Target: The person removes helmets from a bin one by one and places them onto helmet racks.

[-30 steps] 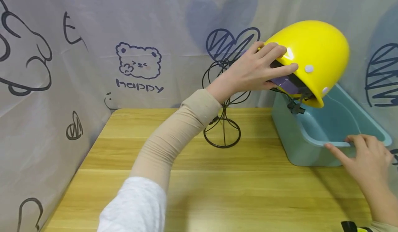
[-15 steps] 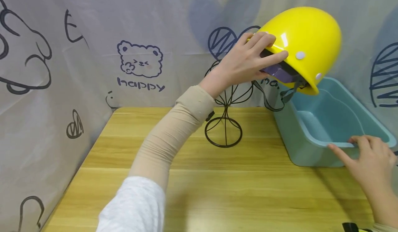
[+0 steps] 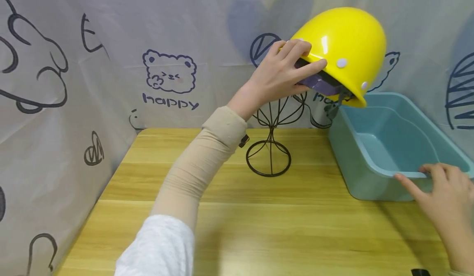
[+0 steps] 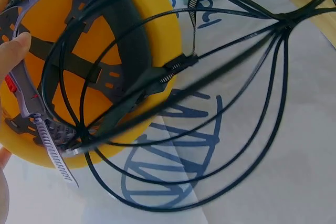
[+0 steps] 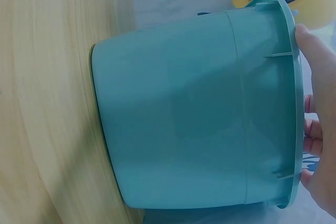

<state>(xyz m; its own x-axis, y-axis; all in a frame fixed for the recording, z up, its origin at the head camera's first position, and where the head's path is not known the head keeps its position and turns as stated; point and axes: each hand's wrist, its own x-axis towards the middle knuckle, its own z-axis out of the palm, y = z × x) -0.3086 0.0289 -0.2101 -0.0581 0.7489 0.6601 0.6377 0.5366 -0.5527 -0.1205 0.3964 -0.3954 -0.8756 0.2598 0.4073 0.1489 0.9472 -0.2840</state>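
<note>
Fingers of the left hand (image 3: 279, 76) curl over the brim of the yellow helmet (image 3: 344, 47), thumb tucked under at the inner band, so the hand grips the helmet and holds it up in the air, tilted, with its open side facing down and toward the person. The left-wrist view shows the thumb tip against the dark webbing inside the orange-looking shell (image 4: 79, 61), with a ratchet strap (image 4: 52, 153) hanging off the near edge.

To the left of all this hangs a pale cloth (image 3: 111, 54) printed with a bear (image 3: 169, 71) and the word "happy". The arm wears a beige sleeve (image 3: 200, 169) that reaches across a wooden table (image 3: 259, 226).

Just below the hand stands a black wire stand (image 3: 269, 144), its round foot on the table and its looped head right under the helmet's raised brim; in the left-wrist view the loops (image 4: 220, 103) cross in front of the helmet's hollow, and I cannot tell whether they touch it.

A chin strap (image 3: 335, 105) dangles from the helmet over the far left corner of a teal tub (image 3: 355, 173) on the table's right side.

The right hand (image 3: 444, 193) rests on the tub's near rim: fingers hook over the edge into the tub, index finger lies stretched along the outside wall. The right-wrist view shows fingertips (image 5: 310, 129) wrapped round that rim (image 5: 296, 103).
</note>
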